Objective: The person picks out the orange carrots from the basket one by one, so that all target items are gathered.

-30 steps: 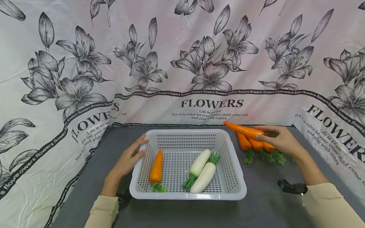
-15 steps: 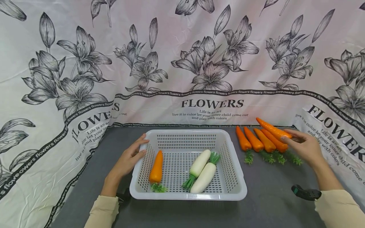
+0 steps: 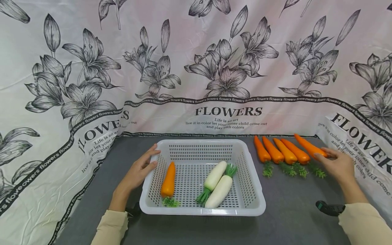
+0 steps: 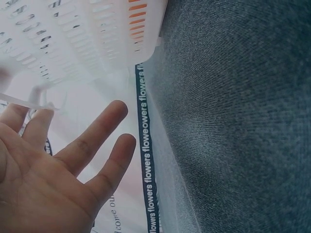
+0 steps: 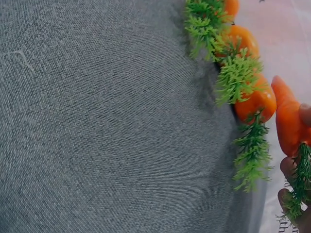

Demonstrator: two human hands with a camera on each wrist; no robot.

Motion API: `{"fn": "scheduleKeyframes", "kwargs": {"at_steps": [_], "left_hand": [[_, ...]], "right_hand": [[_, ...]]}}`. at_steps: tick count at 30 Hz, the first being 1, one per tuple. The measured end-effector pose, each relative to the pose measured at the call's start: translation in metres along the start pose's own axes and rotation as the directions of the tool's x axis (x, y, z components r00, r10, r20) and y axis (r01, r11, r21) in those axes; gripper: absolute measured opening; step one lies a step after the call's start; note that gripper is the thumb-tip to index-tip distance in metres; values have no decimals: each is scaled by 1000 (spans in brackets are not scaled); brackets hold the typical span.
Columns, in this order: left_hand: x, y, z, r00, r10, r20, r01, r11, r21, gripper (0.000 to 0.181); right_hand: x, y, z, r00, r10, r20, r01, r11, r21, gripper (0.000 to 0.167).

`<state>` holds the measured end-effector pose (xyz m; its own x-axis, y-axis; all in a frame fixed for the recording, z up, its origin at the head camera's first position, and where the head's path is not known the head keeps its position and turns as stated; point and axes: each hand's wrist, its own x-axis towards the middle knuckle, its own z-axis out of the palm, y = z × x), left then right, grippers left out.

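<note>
- Left hand [image 3: 137,172]: fingers spread, touching left rim of white basket [image 3: 226,211]
- Right hand [image 3: 340,166]: reaching forward, thumb and fingers pinching carrot [image 3: 309,145]
- Held carrot: tip angled forward-left, right of row of carrots [image 3: 288,153]

We've got a pale white-to-pink fabric backdrop with black line-drawn lilies [image 3: 228,58] wrapping behind and along both sides of a dark grey, woven-textured tabletop [image 3: 284,217]. Across it we see an upper narrow black band lettered "flowers" in white [image 3: 226,99], a similar one near the table's back edge, and bold black "FLOWERS" heading text [image 3: 228,111] between. Lighting looks soft to us; creases show at left.
</note>
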<state>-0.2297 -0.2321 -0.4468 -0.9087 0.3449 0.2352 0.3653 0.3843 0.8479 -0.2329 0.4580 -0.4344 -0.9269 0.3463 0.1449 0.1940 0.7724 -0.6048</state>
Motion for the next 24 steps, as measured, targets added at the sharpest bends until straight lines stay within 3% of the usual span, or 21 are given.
{"fn": "scheduleKeyframes", "kwargs": {"at_steps": [4, 13, 24], "left_hand": [[-1, -1, 0, 1000, -5, -8, 6, 1000, 11, 45], [0, 1, -1, 1000, -21, -2, 21, 1000, 3, 47], [1, -3, -1, 1000, -9, -4, 9, 1000, -1, 45]], "right_hand": [[3, 5, 2, 999, 35, 31, -34, 999, -20, 69], [1, 13, 8, 996, 34, 85, -31, 999, -41, 70], [-2, 21, 16, 996, 24, 86, -20, 999, -47, 73]]}}
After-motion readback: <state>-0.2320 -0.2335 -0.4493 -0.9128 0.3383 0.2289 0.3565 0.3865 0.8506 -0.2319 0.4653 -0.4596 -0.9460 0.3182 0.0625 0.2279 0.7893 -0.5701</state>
